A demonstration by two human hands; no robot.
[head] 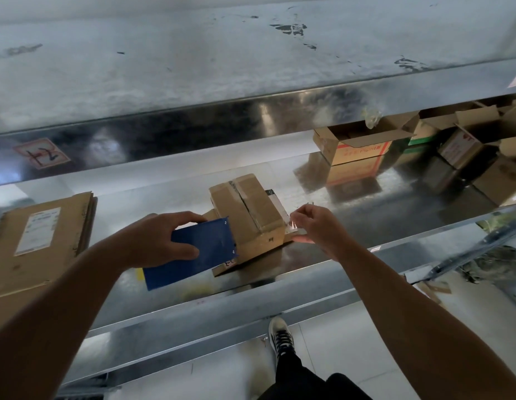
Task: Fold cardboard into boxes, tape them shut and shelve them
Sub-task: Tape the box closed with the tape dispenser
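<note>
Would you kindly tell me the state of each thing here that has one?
Small box: flaps closed, seam taped.
Blue dispenser: gripped by left hand, beside the box.
Clear tape: pinched by right hand.
Flat cardboard: unfolded, stacked.
Back boxes: flaps open.

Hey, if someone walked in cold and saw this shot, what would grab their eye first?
Mid-shelf, a small taped cardboard box sits on the steel shelf between both hands. The left hand grips a blue tape dispenser at the box's left side, while the right hand pinches clear tape at its right. Open cartons stand further back, right.
</note>
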